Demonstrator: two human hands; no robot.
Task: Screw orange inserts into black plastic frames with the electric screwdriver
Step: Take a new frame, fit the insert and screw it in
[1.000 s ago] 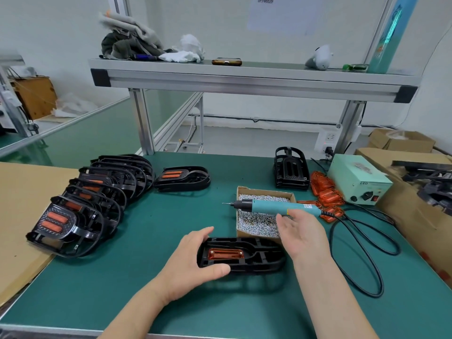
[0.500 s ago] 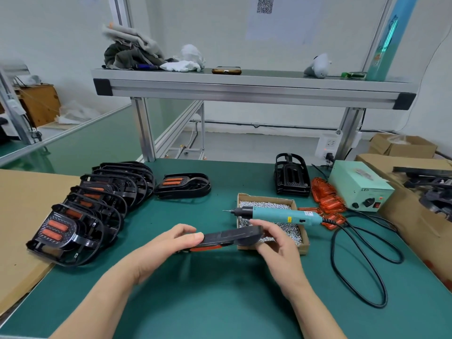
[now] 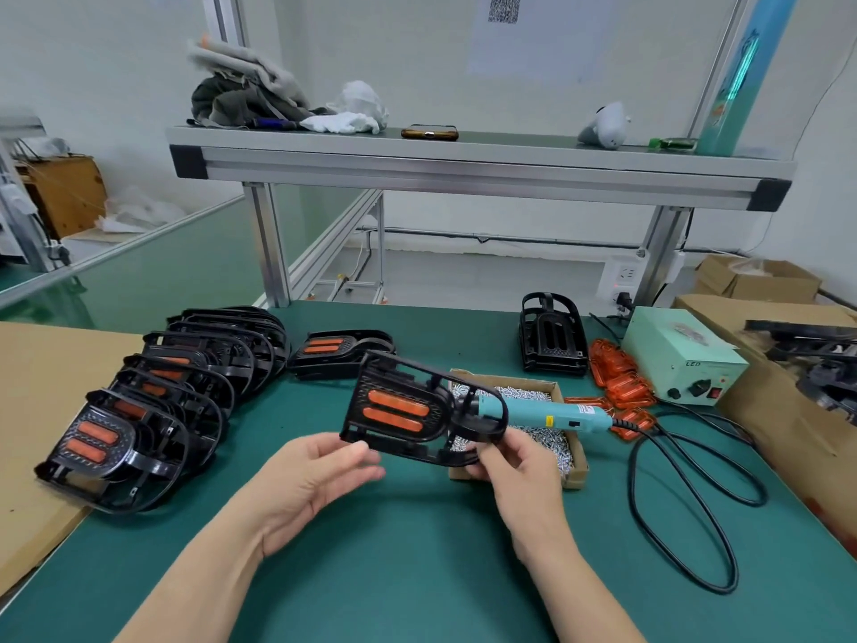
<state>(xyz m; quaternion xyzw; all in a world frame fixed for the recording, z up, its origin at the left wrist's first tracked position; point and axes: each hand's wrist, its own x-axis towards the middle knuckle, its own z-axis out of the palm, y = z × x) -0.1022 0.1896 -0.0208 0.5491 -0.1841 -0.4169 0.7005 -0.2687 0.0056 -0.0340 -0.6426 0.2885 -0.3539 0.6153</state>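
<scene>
I hold a black plastic frame (image 3: pixel 417 406) in the air over the green table, tilted so its two orange inserts (image 3: pixel 396 410) face me. My left hand (image 3: pixel 315 475) pinches its lower left corner between thumb and fingers. At its lower right edge my right hand (image 3: pixel 514 461) pinches it. Behind the frame the teal electric screwdriver (image 3: pixel 552 417) lies across a cardboard box of screws (image 3: pixel 510 380), untouched. Loose orange inserts (image 3: pixel 621 387) are piled to the right of that box.
A row of several finished frames (image 3: pixel 153 401) leans at the left, partly on a cardboard sheet (image 3: pixel 37 387). One frame (image 3: pixel 338 350) lies behind, another (image 3: pixel 552 336) stands upright. The power unit (image 3: pixel 681 359), its black cable (image 3: pixel 686 503) and a carton (image 3: pixel 788 396) fill the right.
The frame lay flat on the table with both hands on it. I lifted it, turned it over edge-on, and now its insert side faces me, higher above the table.
</scene>
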